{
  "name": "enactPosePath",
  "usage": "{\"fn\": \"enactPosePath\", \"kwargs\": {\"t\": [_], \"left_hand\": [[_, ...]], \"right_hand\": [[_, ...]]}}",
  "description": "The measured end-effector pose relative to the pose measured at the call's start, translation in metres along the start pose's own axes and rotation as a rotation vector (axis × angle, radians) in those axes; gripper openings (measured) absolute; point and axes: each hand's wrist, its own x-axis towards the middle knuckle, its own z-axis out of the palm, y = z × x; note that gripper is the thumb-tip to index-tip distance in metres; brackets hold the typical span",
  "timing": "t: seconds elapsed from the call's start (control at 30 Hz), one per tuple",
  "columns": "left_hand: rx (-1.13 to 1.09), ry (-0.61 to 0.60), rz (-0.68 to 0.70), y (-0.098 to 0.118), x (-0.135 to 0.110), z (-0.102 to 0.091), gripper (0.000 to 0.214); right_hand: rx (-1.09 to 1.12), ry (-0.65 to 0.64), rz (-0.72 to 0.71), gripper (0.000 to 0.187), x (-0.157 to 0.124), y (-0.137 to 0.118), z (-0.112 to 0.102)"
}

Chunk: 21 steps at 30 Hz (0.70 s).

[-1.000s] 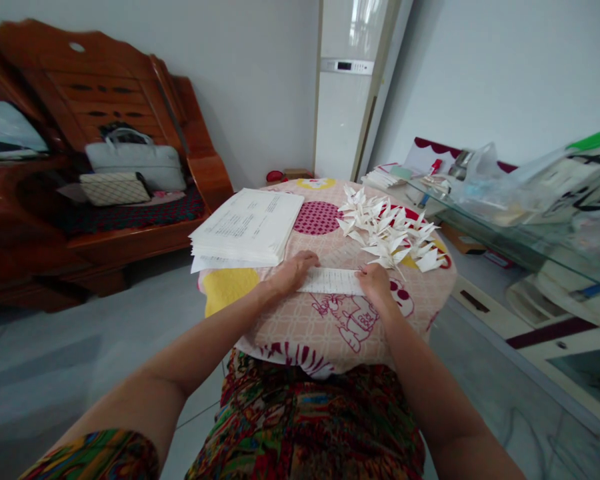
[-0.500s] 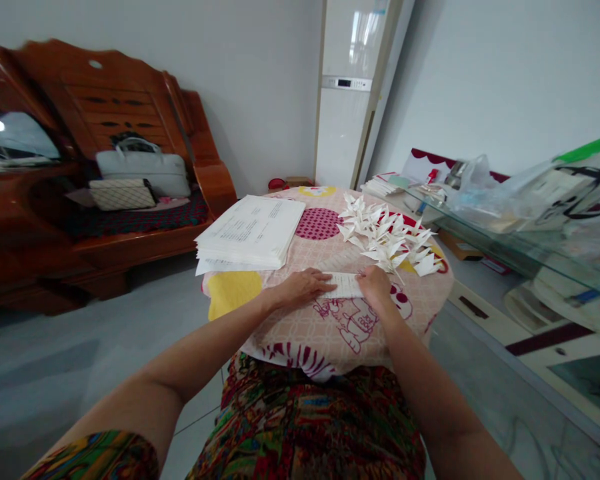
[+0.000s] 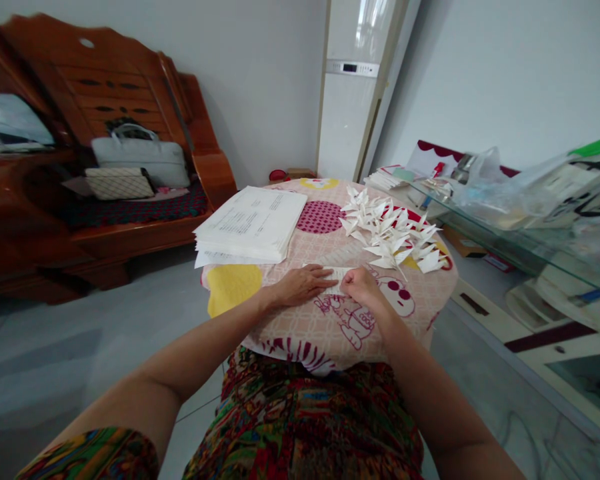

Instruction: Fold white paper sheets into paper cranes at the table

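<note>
A folded strip of white printed paper [image 3: 336, 283] lies on the cloth-covered table, between my two hands. My left hand [image 3: 307, 283] rests flat over its left part, fingers stretched out to the right. On the right part, my right hand [image 3: 361, 285] is closed, with curled fingers pressed against the paper; its fingertips and the strip's right end are hidden. Just beyond the hands lies a pale, thin paper piece [image 3: 341, 255]. Several folded white paper cranes [image 3: 387, 230] are heaped at the table's right rear.
A thick stack of printed sheets [image 3: 250, 223] sits on the table's left side. The patterned tablecloth [image 3: 280, 327] hangs over the near edge. To the right stands a glass-topped cabinet [image 3: 505, 243] with plastic bags; a wooden sofa [image 3: 130, 233] is at the left.
My right hand has slid left along the paper strip towards my left hand, its fingers now more curled. My left hand stays flat on the paper. The view has shifted slightly.
</note>
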Motion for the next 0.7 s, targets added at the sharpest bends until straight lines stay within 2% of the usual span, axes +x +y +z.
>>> {"fn": "enactPosePath", "kwargs": {"t": [0.13, 0.33, 0.5, 0.7], "left_hand": [[0.009, -0.009, -0.008, 0.001, 0.000, -0.002, 0.045], [0.033, -0.021, 0.010, -0.001, -0.001, 0.000, 0.045], [0.006, 0.005, 0.005, -0.004, -0.001, 0.005, 0.045], [-0.016, -0.019, -0.021, -0.004, 0.000, 0.004, 0.046]], "right_hand": [[-0.010, -0.046, 0.009, 0.010, -0.001, -0.009, 0.002], [-0.054, -0.041, -0.008, 0.013, -0.002, -0.013, 0.006], [-0.088, -0.046, -0.025, 0.015, -0.008, 0.002, -0.008], [-0.064, -0.030, 0.030, 0.014, -0.016, 0.038, -0.034]]}}
